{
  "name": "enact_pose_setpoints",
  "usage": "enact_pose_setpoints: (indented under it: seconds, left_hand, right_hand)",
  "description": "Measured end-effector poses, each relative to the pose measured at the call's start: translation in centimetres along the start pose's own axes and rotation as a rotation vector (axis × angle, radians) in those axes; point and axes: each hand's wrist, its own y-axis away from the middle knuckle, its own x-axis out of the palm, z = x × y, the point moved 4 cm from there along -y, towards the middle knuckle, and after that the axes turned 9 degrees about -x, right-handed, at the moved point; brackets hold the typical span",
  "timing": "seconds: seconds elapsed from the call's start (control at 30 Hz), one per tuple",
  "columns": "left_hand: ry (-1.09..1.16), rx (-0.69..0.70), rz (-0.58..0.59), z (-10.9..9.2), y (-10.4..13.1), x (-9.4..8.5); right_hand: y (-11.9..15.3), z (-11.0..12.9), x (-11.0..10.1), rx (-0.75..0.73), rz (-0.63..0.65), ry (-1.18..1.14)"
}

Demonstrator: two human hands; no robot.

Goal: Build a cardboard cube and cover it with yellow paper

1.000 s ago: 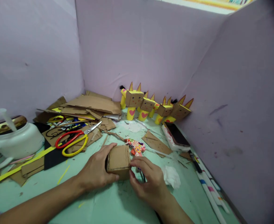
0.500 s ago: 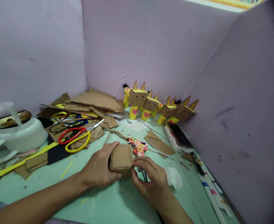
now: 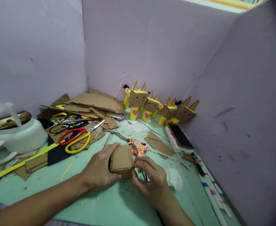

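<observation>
A small brown cardboard box (image 3: pixel 122 158) stands near the middle of the mint-green table. My left hand (image 3: pixel 101 169) wraps round its left side, with the thumb along the front. At the box's right edge my right hand (image 3: pixel 151 179) is closed, thumb and forefinger pinched together against the cardboard; whether a small piece is between them I cannot tell. Just behind the right hand lies a floral-patterned glue gun (image 3: pixel 139 147) with a clear glue stick in its back end. Part of a dark cord shows under my right fingers.
Scissors (image 3: pixel 78 141) with red and yellow handles lie left, before piled cardboard scraps (image 3: pixel 93 103). A white teapot-shaped pot (image 3: pixel 22 136) stands far left. Several yellow horned cardboard figures (image 3: pixel 138 99) line the back. Right are a phone (image 3: pixel 180 135), crumpled tissue (image 3: pixel 174 179) and markers (image 3: pixel 210 191).
My right hand has shifted very slightly left along with the whole view. Both hands keep the same hold at the box, which has not visibly turned.
</observation>
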Motion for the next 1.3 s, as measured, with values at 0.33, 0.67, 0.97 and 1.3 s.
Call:
enact_pose_setpoints:
  seconds: [0.33,0.67,0.97,1.3]
  left_hand:
    - [-0.065,-0.027,0.057,-0.4,0.0,-0.2]
    - [-0.239,0.445,-0.230,-3.7,1.8,-1.8]
    - [-0.233,0.532,-0.112,-4.8,0.4,0.3]
    - [-0.154,0.614,-0.115,-4.9,0.4,0.5]
  right_hand:
    - [-0.1,-0.2,0.0,0.033,-0.005,-0.027]
    - [-0.3,-0.5,0.1,0.062,-0.008,-0.057]
    - [-0.1,-0.9,0.1,0.139,-0.019,-0.083]
    - [-0.1,-1.2,0.1,0.150,-0.056,-0.098]
